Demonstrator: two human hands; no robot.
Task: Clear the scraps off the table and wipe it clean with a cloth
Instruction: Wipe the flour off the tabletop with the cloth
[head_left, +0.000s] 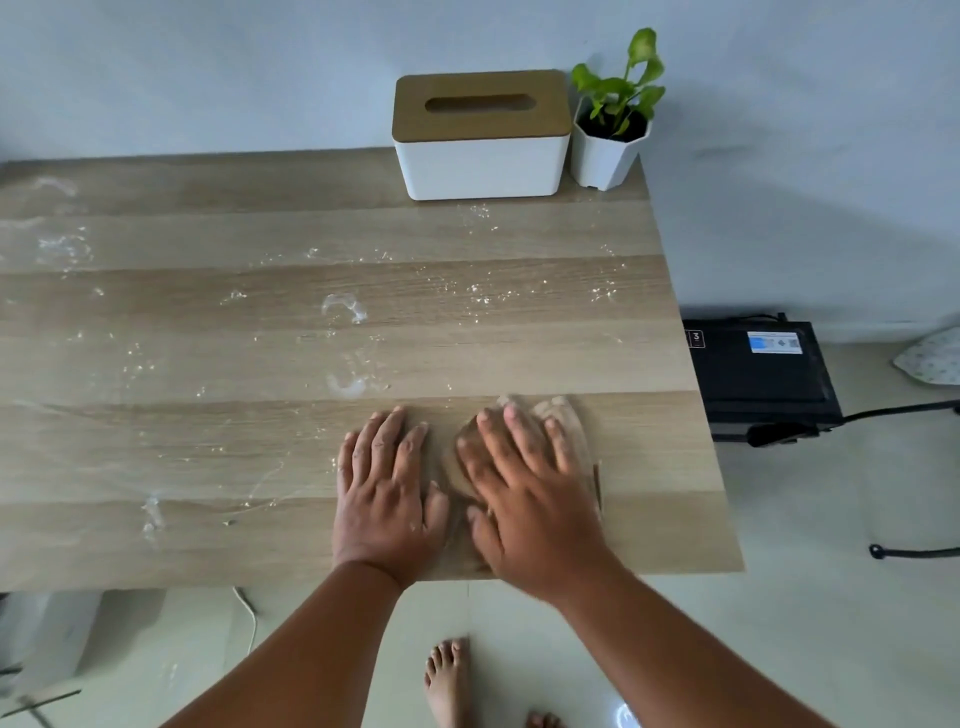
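A tan cloth (579, 447) lies flat on the wooden table (208, 364) near its front right corner and almost blends with the wood. My right hand (524, 493) presses on the cloth with straight, spread fingers and is motion-blurred. My left hand (384, 488) lies flat just left of it, thumb at the cloth's edge; whether the palm is on cloth or bare wood is unclear. White smears and specks (343, 306) are scattered over the middle, left and back of the tabletop, with another streak (153, 514) near the front left.
A white tissue box with a wooden lid (480, 135) and a small potted plant (608, 150) stand at the back right, against the wall. On the floor, right of the table, sit a black device (758, 379) and cables. Bare feet (447, 680) stand below the front edge.
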